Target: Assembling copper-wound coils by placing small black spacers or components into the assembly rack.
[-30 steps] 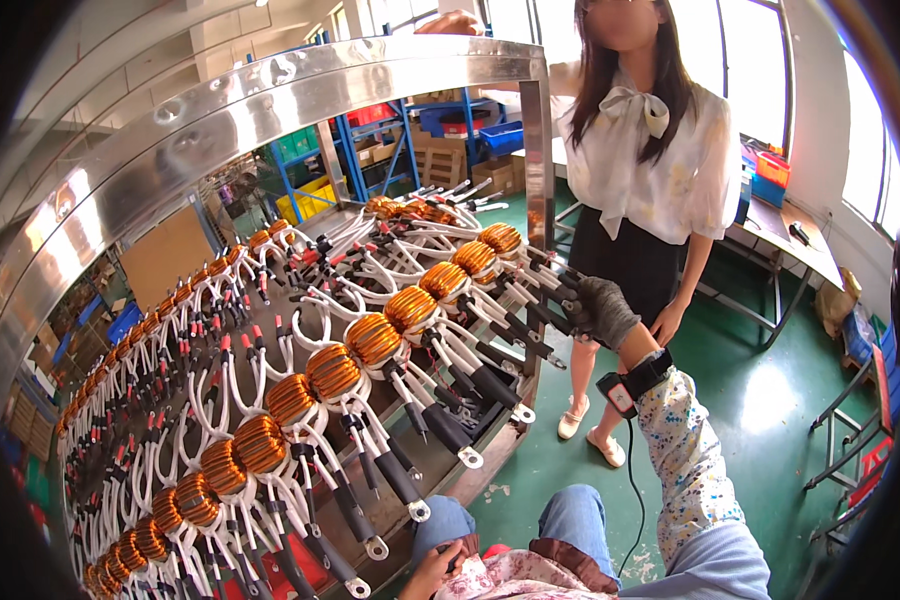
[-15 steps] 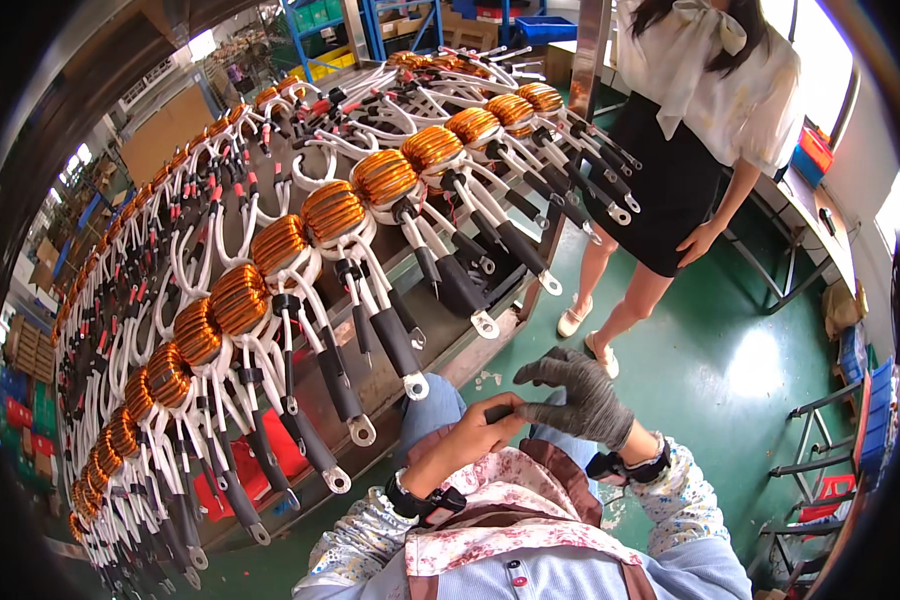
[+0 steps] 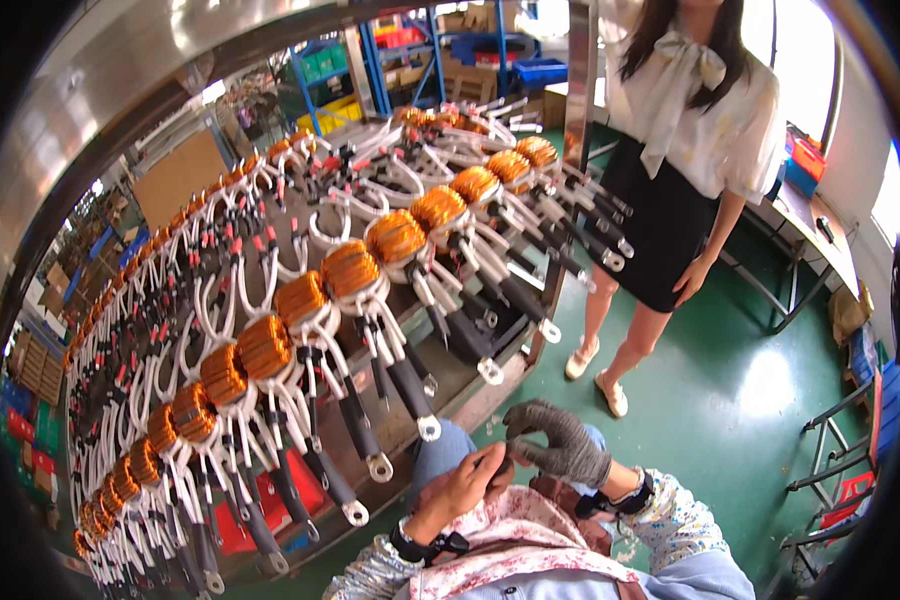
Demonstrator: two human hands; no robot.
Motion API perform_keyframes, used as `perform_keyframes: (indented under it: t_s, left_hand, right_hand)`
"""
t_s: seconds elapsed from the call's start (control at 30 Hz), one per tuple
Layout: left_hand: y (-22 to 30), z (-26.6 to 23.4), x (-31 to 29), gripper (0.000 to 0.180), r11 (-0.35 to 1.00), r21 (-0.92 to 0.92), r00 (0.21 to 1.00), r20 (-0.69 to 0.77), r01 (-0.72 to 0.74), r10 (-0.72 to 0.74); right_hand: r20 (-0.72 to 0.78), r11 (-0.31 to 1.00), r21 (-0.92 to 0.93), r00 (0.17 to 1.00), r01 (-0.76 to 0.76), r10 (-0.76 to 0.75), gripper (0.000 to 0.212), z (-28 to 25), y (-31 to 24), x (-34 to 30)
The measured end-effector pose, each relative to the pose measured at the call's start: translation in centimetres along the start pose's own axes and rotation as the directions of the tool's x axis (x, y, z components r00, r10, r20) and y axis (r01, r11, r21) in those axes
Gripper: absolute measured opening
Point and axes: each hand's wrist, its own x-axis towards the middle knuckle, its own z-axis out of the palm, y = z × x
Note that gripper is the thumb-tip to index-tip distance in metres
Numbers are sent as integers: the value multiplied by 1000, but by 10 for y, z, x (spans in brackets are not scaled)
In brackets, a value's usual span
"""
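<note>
My bare left hand [image 3: 470, 478] is closed in front of my apron, its fingers wrapped round a small dark piece [image 3: 504, 466] that is mostly hidden. Beside it, my right hand [image 3: 562, 446] wears a grey knit glove. Its fingers curl down toward the thumb, with the tips close to the dark piece; what lies between them is too small to make out. Ahead and to the left, a row of copper-wound coils [image 3: 353, 270] lies along a metal table. Their white leads, sleeved in black, end in ring cable lugs [image 3: 379, 467] that overhang the near edge.
A person in a white blouse and black skirt [image 3: 660, 215] stands beyond the table's right end. A red bin [image 3: 290, 500] sits under the table edge. Blue shelving [image 3: 370, 70] rises behind. A side bench [image 3: 820, 235] runs along the right wall over a green floor.
My gloved right hand has gone from spread fingers to curled ones, meeting the left hand. The left hand has closed further round the dark piece. The view has tilted upward slightly.
</note>
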Motion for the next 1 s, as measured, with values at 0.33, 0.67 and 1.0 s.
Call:
perform_keyframes:
  t_s: [0.33,0.67,1.0]
  left_hand:
    - [4,2,5,52,1000,-12,999,41,-23,24]
    - [-99,-77,-10,48,947,-294,961,-194,133,-195]
    - [-181,-119,-26,48,855,-453,854,-312,252,-417]
  right_hand:
    - [-131,792,606,973,-74,192,13,-2,2,-6]
    - [-557,968,-192,830,-163,30,21,-197,8,55]
    - [-648,603,-676,731,-423,-214,16,-205,38,97]
